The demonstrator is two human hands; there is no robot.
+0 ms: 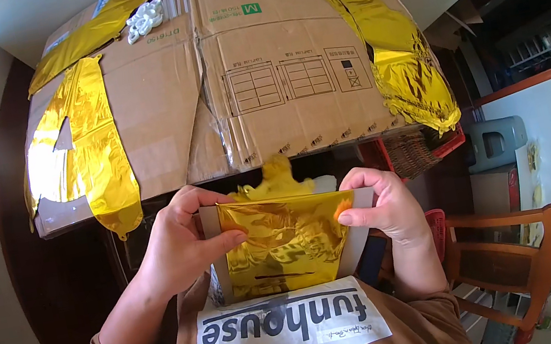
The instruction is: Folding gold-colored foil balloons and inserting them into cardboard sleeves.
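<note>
My left hand (181,240) and my right hand (392,206) hold a flat grey-white card (358,246) upright in front of my chest. Over its face lies a shiny gold foil sheet (287,236), which looks like a deflated foil balloon. Each hand pinches a top corner, thumb on the near face and fingers behind. More crumpled gold foil sticks out past the card's top edge, blurred. On the cardboard ahead, a flat gold foil balloon (103,158) with a triangular hole hangs over the near left edge. Another crinkled gold foil balloon (405,68) lies at the right.
The large cardboard box (152,98) fills the surface ahead. On its far left are a gold foil strip (91,46) and a white ribbon bundle (145,20). Beyond the right edge stand a red-rimmed wicker basket (411,152), a grey-blue stool (500,147) and a wooden chair (511,252).
</note>
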